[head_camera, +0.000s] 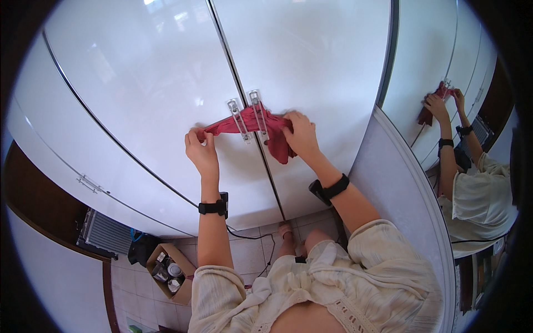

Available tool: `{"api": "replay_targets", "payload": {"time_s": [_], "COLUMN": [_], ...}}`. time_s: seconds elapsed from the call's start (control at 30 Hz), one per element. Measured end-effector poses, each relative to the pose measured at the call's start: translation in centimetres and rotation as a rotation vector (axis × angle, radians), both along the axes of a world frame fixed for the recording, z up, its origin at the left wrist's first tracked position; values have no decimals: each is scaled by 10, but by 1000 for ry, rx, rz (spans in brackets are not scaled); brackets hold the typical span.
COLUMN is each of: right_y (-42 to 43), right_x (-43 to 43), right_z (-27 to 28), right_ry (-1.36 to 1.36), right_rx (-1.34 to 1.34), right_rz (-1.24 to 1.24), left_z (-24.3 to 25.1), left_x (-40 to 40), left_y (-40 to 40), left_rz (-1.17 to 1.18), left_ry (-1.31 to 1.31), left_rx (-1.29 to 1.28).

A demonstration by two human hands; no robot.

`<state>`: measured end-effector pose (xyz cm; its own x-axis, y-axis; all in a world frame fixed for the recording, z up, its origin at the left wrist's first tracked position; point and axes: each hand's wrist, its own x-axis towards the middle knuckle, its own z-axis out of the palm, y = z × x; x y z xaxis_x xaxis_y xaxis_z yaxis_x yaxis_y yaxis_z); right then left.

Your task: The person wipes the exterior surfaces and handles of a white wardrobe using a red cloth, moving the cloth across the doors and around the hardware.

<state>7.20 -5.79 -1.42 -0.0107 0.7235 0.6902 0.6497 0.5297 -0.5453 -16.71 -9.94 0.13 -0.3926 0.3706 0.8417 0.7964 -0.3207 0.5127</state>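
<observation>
A red cloth (277, 139) runs behind two clear door handles, a left handle (238, 120) and a right handle (259, 114), on glossy white cabinet doors (166, 54). Its thin left end is pinched between the thumb and fingers of my left hand (202, 152). On the other side, my right hand (303, 135) grips the bunched right part of the cloth, and a loose fold hangs below the right handle. The seam between the two doors passes between the handles. Both doors are closed. My fingertips on the right are partly hidden behind the hand.
A mirror (420, 137) stands to the right and reflects my arms and the cloth. On the tiled floor (245, 252) at lower left sits an open cardboard box (183, 293) with jars and cans, beside a black bag (143, 248) and a ribbed grey panel (106, 233). A black cable (250, 237) crosses the tiles.
</observation>
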Motion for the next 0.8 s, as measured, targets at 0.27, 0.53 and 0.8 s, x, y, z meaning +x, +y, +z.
{"api": "replay_targets", "payload": {"time_s": [0.27, 0.53, 0.8], "right_y": [11, -13, 11], "right_x": [-1, -6, 12], "right_z": [43, -64, -63], "right_ry": [280, 507, 444], "right_rx": [335, -338, -154], "right_rz": [107, 387, 287], "left_z": [-10, -57, 16], "left_x": [-37, -53, 38], "left_y": [-3, -11, -19], "left_rz": [168, -19, -674], "left_ry": [-95, 85, -84], "left_rx": [33, -433, -381]}}
